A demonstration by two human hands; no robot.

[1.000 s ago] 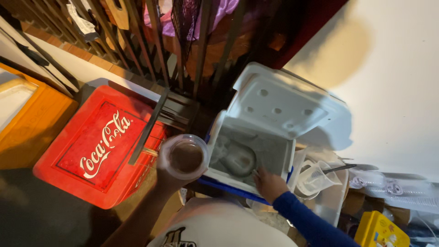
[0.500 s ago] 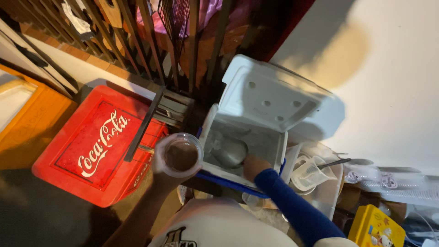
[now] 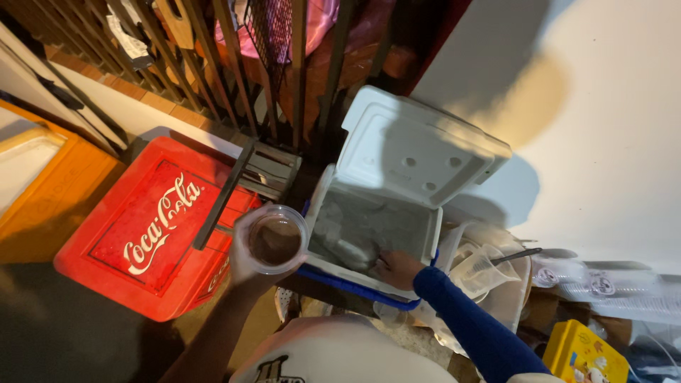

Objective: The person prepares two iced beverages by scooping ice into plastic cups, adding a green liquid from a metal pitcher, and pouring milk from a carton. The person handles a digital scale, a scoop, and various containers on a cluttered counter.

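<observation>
At the far left we see a red cooler (image 3: 152,230) with its lid shut, a dark metal strip lying across its right corner. Just to its right, our left hand (image 3: 245,259) is wrapped around a clear plastic cup (image 3: 277,240) holding a dark drink, the cup upright and close against the near-left corner of the white foam cooler (image 3: 369,234). We judge the first risk here: the cup looks light and thin-walled, and a squeeze or a knock against the cooler's wall could slop the drink onto the red lid or the floor.

Further right, the foam cooler's lid (image 3: 418,149) stands propped open against the railing. It could drop onto our arm if bumped. Inside lies ice, and our right hand (image 3: 397,268), in a blue sleeve, is closed on the handle of a metal scoop (image 3: 355,250) sunk into it. A heaped scoop carried across the gap may shed ice before reaching the cup.

At the right, a clear measuring jug (image 3: 482,269) sits just beside our forearm, and a swing of the elbow could tip it.
</observation>
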